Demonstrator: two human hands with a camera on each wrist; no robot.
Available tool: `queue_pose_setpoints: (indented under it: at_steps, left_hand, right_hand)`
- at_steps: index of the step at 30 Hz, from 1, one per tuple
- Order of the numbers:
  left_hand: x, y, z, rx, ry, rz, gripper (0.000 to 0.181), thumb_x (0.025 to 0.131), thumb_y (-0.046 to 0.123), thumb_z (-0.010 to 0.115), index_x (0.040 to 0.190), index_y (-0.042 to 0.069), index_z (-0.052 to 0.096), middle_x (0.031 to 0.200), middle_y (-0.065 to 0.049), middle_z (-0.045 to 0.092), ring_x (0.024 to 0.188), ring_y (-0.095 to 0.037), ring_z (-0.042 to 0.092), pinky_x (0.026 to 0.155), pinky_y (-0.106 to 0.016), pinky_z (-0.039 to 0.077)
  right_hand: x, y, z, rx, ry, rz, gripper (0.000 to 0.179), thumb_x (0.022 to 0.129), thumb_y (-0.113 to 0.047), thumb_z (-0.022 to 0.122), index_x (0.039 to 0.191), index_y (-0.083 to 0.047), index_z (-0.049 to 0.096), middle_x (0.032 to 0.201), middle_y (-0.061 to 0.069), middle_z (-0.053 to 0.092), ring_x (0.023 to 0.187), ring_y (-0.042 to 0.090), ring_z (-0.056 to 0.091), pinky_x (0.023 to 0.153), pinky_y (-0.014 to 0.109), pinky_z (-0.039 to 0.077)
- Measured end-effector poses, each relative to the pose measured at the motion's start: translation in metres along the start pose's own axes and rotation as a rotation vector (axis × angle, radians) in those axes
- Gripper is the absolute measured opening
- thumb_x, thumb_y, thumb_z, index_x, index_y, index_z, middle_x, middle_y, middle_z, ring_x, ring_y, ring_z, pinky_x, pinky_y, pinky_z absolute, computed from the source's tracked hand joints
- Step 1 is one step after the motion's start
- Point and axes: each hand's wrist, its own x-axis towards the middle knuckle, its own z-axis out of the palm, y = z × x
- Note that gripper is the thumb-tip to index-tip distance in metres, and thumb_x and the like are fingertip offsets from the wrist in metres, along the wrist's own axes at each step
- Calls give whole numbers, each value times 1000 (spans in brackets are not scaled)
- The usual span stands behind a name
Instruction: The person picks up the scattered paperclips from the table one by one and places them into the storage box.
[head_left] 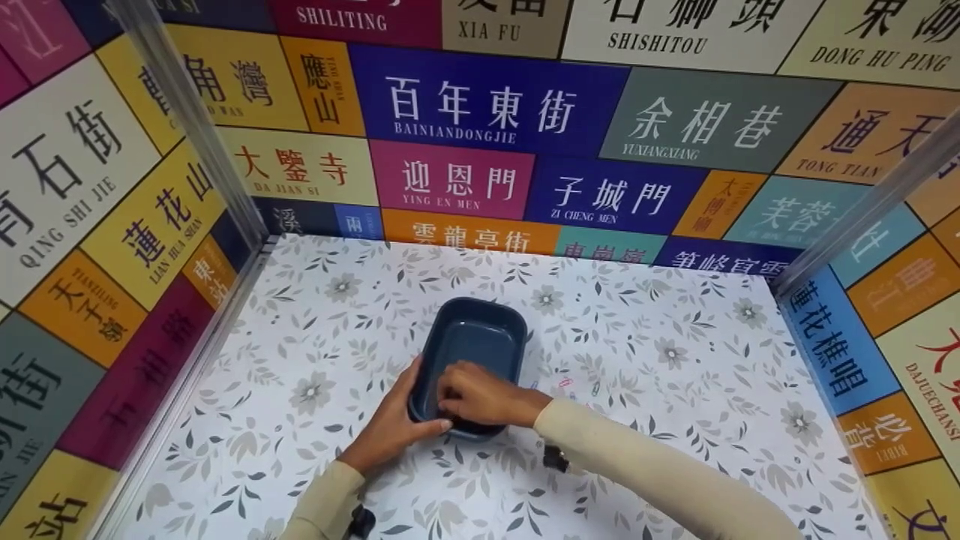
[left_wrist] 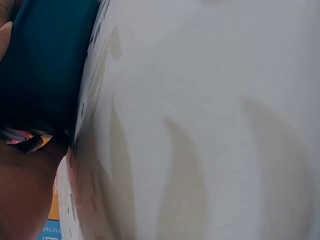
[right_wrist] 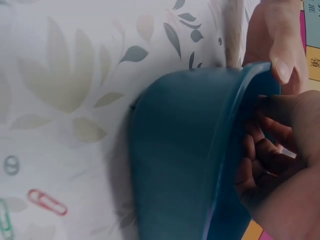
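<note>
A deep blue rectangular dish [head_left: 480, 337] with rounded corners rests on the flowered tabletop. My left hand [head_left: 397, 416] grips its near left corner, thumb at the near rim and fingers along the outer left wall. Over the near end of the dish is my right hand [head_left: 476, 394], its curled fingers reaching below the rim. In the right wrist view, these fingers [right_wrist: 270, 150] bend inside the dish wall; I cannot tell whether they pinch anything. A red paper clip [right_wrist: 47, 202], a green one [right_wrist: 5, 220] and a grey one [right_wrist: 11, 165] lie beside the dish.
The white tabletop [head_left: 667, 435] carries a grey leaf and flower print. Panels with colourful street-name signs [head_left: 487, 105] stand behind and on both sides, joined at the corners by metal posts [head_left: 202, 127].
</note>
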Motion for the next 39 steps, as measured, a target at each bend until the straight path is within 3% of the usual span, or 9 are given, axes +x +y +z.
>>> queue_pose_setpoints:
  at_steps: [8,16,23,27,33,39]
  left_hand:
    - [-1,-2,-1,14,2,-13,132,79,26,102,178,10,15,182,-16,22,165,-36,25,132,-60,20]
    - [-1,0,-2,53,-23,-7,134,80,33,101,177,7,13,182,-18,20,165,-39,24,132,-60,20]
    - [0,-2,-1,61,-8,2,130,82,27,101,177,7,14,182,-17,21,165,-40,25,131,-63,22]
    - [0,-2,0,58,-9,2,130,82,26,101,177,7,14,182,-17,20,166,-40,23,132,-61,21]
    - [-2,1,-1,60,-19,-27,132,82,29,101,179,15,13,184,-10,17,167,-34,20,134,-55,18]
    - [-2,0,0,61,-9,-24,132,81,32,101,179,17,13,184,-9,18,168,-34,19,134,-58,16]
  right_hand:
    - [-24,8,-15,41,120,41,14,100,-14,79,111,-5,83,107,6,75,100,22,64,90,39,57]
    - [-48,20,-24,104,258,48,14,98,-10,82,110,-2,81,104,7,74,100,24,68,92,41,58]
    - [-71,27,-26,146,355,55,13,98,-8,84,110,-4,81,103,8,72,96,27,69,87,44,59]
    - [-85,31,-25,177,393,60,13,96,-5,84,108,-5,80,103,9,73,96,30,70,85,46,60]
    - [-103,41,-21,224,432,100,13,96,-3,84,108,-5,81,103,12,74,94,36,68,76,48,57]
    - [-115,50,-16,246,453,129,14,97,-7,83,112,-7,82,104,9,75,94,37,69,76,48,56]
